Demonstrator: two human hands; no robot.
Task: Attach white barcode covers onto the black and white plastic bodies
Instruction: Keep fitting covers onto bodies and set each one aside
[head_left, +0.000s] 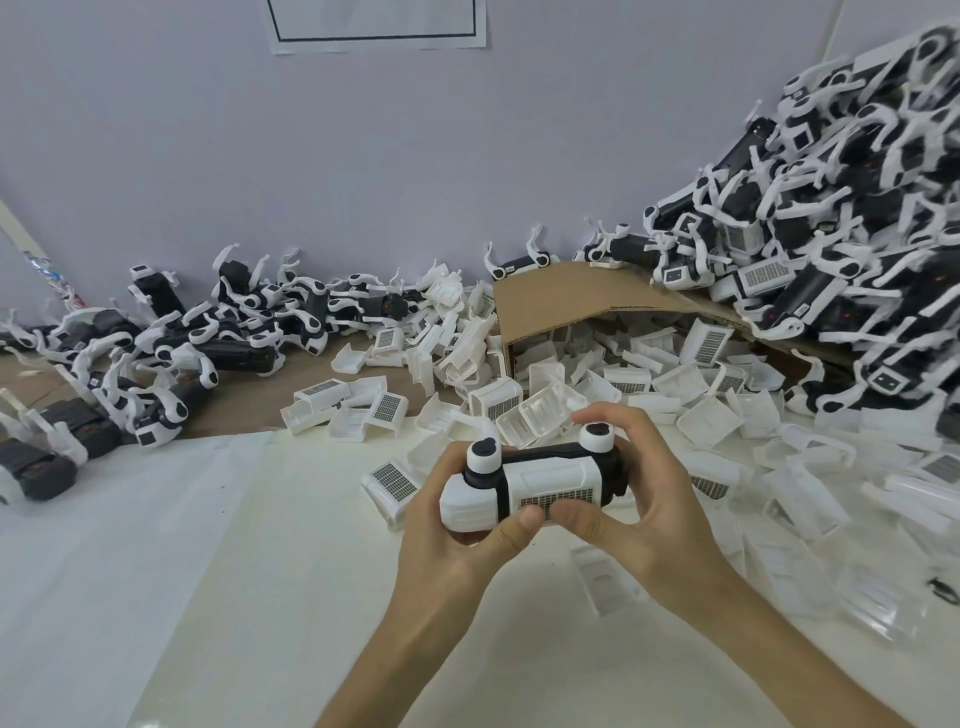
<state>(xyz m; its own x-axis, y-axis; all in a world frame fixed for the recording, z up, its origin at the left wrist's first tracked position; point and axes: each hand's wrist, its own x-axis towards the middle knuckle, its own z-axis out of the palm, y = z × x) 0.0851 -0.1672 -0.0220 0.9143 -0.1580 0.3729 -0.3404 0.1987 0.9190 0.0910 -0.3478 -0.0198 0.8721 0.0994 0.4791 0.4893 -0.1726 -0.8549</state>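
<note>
1. While you held the body (563, 453) up over the table (234, 571) in both hands, the cover (550, 480) sat on its near face, barcode patch toward you. I'd call this step pressing the cover home.
2. Your left hand (447, 535) was wrapped round the body's white end, thumb on the cover's lower edge. Your right hand (644, 499) gripped the other end, thumb pressing beside the left one, fingers curled behind.
3. Couldn't tell if the cover had fully clicked in.
4. Next move, prob.: check it sits flush all round, squeeze again if not, then put it down and grab a fresh body + cover.
5. Containers: one cardboard box (571, 296) lay tipped on its side behind your hands, mouth toward you. The loose covers (623, 369) filled it and spilled out onto the table.
6. No container for bodies: the big heap (831, 234) at right leaned over the box, and the smaller heap (208, 332) lay at left.
</note>
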